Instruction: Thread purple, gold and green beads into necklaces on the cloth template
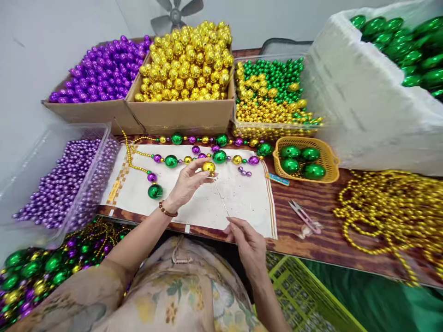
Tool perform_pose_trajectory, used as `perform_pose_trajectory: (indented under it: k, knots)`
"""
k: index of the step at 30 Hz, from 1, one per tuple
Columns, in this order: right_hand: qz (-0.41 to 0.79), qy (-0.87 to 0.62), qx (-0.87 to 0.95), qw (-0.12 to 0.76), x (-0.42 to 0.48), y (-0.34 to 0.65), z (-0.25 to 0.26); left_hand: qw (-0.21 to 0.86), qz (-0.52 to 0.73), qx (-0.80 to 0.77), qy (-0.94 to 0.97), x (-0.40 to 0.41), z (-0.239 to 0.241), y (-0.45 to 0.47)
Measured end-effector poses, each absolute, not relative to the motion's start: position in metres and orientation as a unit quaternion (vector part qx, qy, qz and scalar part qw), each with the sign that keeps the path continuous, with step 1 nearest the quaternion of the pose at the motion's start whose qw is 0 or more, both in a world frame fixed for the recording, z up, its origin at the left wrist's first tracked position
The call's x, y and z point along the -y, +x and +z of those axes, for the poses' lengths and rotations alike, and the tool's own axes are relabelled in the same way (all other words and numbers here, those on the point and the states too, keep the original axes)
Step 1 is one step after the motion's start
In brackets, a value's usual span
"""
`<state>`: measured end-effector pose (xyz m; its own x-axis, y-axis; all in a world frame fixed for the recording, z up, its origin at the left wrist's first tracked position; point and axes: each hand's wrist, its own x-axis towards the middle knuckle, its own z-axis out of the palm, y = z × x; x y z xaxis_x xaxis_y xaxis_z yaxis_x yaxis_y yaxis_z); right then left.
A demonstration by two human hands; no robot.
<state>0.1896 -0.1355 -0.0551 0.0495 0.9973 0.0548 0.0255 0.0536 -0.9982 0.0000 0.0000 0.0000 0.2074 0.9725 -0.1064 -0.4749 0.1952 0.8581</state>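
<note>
My left hand [188, 183] pinches a gold bead [208, 167] over a white cloth [242, 203]. A thin needle [220, 197] runs from that bead down to my right hand [247, 243], whose fingers are closed on its lower end. A partly strung strand of green, gold and purple beads [194, 154] lies curved across the cloth just beyond my left hand, ending in a large green bead [155, 191] at the left.
Cardboard boxes of purple beads [100, 69] and gold beads [187, 60] stand at the back, beside a bin of small green and gold beads [270, 92]. A yellow basket [331, 160] holds green balls. Snips [304, 216] and gold bead chains [391, 212] lie right.
</note>
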Motion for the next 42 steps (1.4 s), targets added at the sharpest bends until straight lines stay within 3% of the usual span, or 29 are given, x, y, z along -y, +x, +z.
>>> perform_pose_trajectory:
  k: [21,42]
  knots:
    - [0.494,-0.506,0.452,0.544,0.137,0.176,-0.065,0.704,0.534,-0.345,0.316,0.0,0.006,0.009]
    - [0.475,-0.495,0.427,0.589,0.132,0.161,-0.068,0.608,0.554,-0.293,0.486,0.033,0.027,0.024]
